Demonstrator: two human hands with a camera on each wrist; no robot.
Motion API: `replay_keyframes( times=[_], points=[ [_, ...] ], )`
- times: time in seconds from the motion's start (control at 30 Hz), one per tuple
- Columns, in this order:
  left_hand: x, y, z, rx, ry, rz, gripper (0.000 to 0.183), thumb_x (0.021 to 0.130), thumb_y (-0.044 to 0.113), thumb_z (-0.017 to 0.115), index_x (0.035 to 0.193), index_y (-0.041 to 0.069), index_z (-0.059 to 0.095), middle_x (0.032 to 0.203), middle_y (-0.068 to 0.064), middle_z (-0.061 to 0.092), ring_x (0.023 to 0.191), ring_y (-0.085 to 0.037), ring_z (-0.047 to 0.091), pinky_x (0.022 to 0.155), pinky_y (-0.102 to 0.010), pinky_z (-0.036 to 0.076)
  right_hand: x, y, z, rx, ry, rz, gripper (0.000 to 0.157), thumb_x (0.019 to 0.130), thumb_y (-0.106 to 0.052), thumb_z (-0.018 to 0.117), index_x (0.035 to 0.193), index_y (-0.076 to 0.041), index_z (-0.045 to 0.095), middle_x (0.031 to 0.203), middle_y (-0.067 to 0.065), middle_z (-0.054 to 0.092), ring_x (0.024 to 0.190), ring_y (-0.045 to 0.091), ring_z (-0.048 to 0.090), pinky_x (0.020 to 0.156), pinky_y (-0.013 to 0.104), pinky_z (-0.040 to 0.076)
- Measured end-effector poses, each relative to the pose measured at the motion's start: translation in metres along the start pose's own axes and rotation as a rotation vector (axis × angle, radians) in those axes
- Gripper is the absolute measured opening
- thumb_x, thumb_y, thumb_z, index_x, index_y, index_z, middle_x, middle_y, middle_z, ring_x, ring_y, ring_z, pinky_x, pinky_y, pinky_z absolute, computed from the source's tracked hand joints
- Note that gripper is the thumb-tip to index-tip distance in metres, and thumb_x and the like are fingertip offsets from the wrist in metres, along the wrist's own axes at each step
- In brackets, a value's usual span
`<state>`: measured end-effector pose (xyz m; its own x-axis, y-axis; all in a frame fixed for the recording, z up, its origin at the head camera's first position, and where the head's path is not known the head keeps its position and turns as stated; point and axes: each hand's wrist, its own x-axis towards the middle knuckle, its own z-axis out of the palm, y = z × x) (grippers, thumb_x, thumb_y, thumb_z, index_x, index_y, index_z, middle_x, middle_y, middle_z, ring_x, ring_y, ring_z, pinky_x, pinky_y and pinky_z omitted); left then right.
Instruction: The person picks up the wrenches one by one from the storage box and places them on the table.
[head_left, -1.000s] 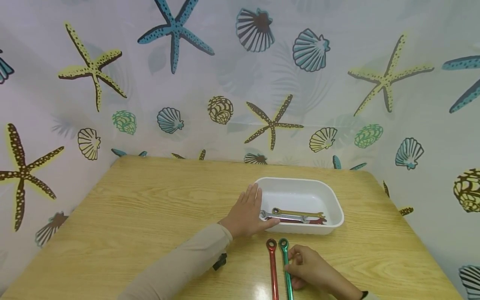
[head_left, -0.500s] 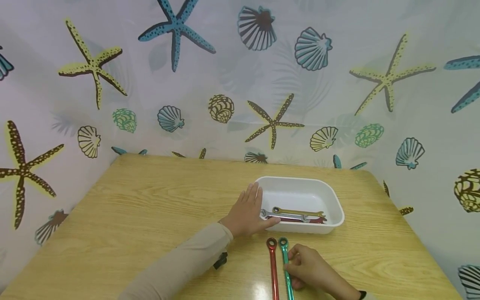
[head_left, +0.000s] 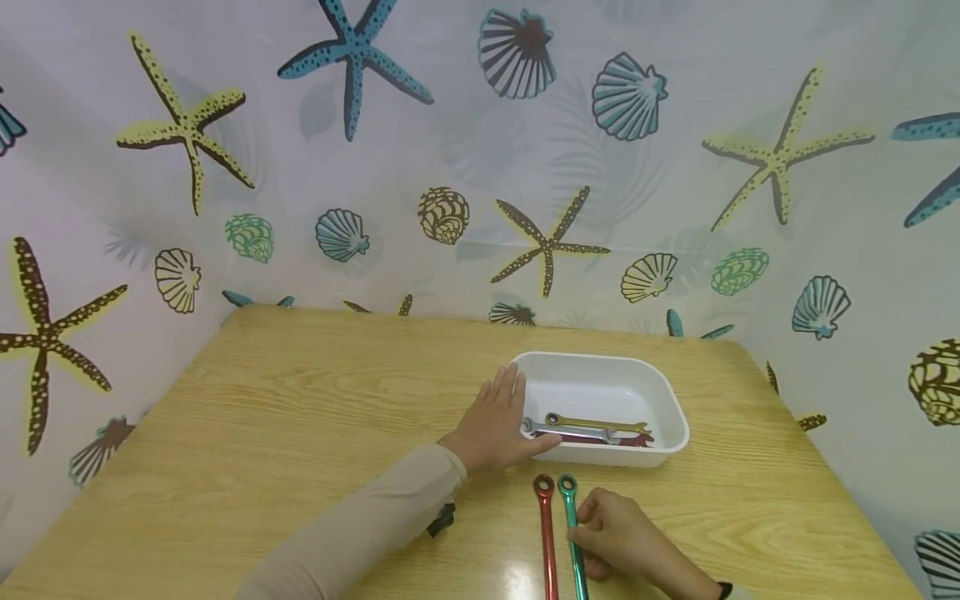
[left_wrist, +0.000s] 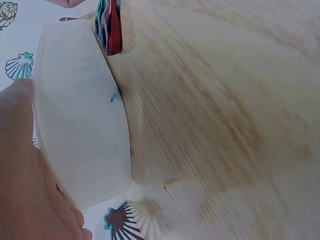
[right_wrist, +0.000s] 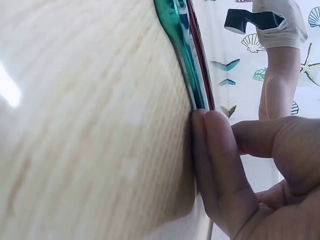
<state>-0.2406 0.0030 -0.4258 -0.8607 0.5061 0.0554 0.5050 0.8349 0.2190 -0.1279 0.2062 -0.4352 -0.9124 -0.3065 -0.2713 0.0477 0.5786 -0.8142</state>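
My left hand [head_left: 491, 427] rests with straight fingers on the left end of a white plastic tray [head_left: 670, 392], its thumb lying over the front rim. Inside the tray lie a gold wrench [head_left: 600, 423], a silver wrench [head_left: 576, 432] and a dark red wrench [head_left: 642, 441]. In front of it, a red ratchet wrench [head_left: 548, 537] and a green ratchet wrench [head_left: 572, 510] lie side by side on the table, ring ends toward the tray. My right hand [head_left: 618, 533] pinches the green one by its shaft. The near ends of both run out of the head view.
The wood-grain table [head_left: 315, 392] stretches away to the left and behind the tray. A pale curtain [head_left: 420, 125] with starfish and shell prints surrounds the table on the back and both sides. A black wrist mount [head_left: 442, 520] shows under my left sleeve.
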Motion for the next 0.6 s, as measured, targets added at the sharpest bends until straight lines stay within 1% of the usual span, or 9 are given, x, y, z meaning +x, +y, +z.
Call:
replay_keyframes(
  times=[0.1,0.33,0.6],
  points=[
    [-0.0006,0.0002,-0.0010,-0.002,-0.002,0.000,0.106,0.085,0.078,0.034,0.152,-0.001,0.014,0.160,-0.017,0.007,0.147,-0.030,0.006,0.117,-0.041,0.015,0.0003,0.0004,-0.0003,0.000,0.000,-0.001,0.025,0.085,-0.010,0.068,0.096,0.008,0.053,0.067,0.007,0.061,0.051,0.016,0.064,0.049,0.031,0.054],
    [-0.0003,-0.0008,0.0018,-0.009,0.003,0.008,0.106,0.085,0.079,0.033,0.152,-0.001,0.014,0.160,-0.017,0.007,0.147,-0.030,0.006,0.117,-0.042,0.014,0.0008,0.0038,0.0001,-0.009,0.003,-0.003,0.026,0.086,-0.011,0.069,0.096,0.007,0.053,0.066,0.007,0.061,0.052,0.017,0.065,0.049,0.030,0.054],
    [0.0002,-0.0009,0.0026,-0.010,0.006,0.000,0.106,0.084,0.079,0.032,0.152,0.000,0.014,0.160,-0.016,0.007,0.148,-0.029,0.005,0.117,-0.041,0.014,0.0006,0.0043,0.0005,-0.010,0.013,-0.012,0.027,0.086,-0.011,0.069,0.097,0.007,0.053,0.065,0.007,0.061,0.052,0.018,0.065,0.048,0.030,0.053]
  ],
)
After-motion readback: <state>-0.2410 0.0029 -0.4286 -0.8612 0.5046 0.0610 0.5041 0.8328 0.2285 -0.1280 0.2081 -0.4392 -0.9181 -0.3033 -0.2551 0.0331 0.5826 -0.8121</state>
